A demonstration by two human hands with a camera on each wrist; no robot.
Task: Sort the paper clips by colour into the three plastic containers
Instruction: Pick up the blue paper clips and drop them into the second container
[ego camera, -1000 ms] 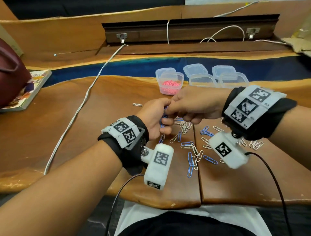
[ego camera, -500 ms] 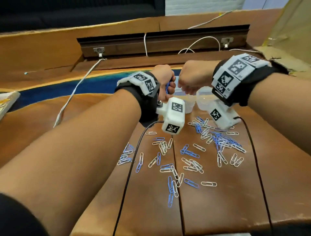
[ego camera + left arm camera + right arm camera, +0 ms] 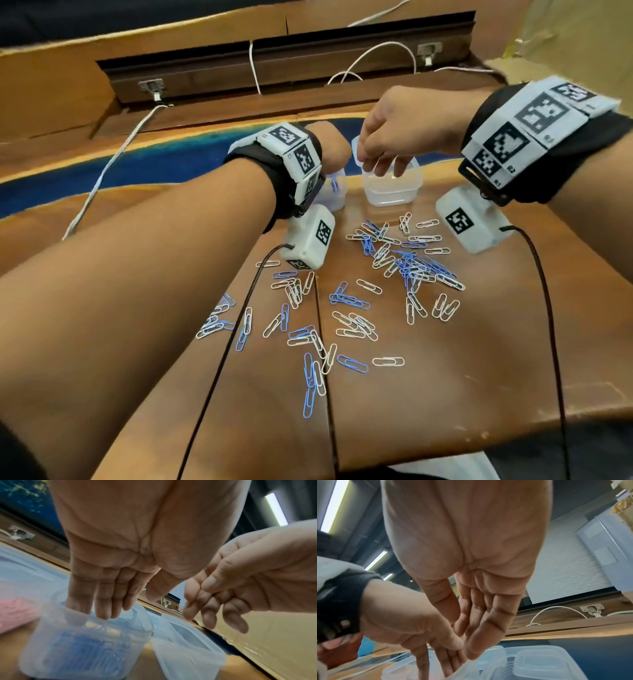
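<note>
Blue and white paper clips (image 3: 342, 301) lie scattered over the wooden table (image 3: 445, 394). My left hand (image 3: 329, 147) hangs over a clear container (image 3: 82, 649) that holds blue clips. Its fingers (image 3: 102, 607) are straight, point down into the rim and hold nothing. My right hand (image 3: 380, 161) hovers over the neighbouring clear container (image 3: 390, 188), its fingers (image 3: 479, 628) extended and empty. That container looks empty. A third container with pink clips (image 3: 15, 609) shows blurred at the left of the left wrist view.
A white cable (image 3: 113, 161) runs across the table's left side. Black camera cables (image 3: 219, 359) trail from both wrists toward the near edge. Spare clear lids and tubs (image 3: 539, 661) are stacked behind the containers. A dark wooden recess (image 3: 274, 68) lies at the back.
The hands rose from the clip pile to the containers and parted. My left hand, which held blue clips, now hangs open over the blue container. My right hand has also opened.
</note>
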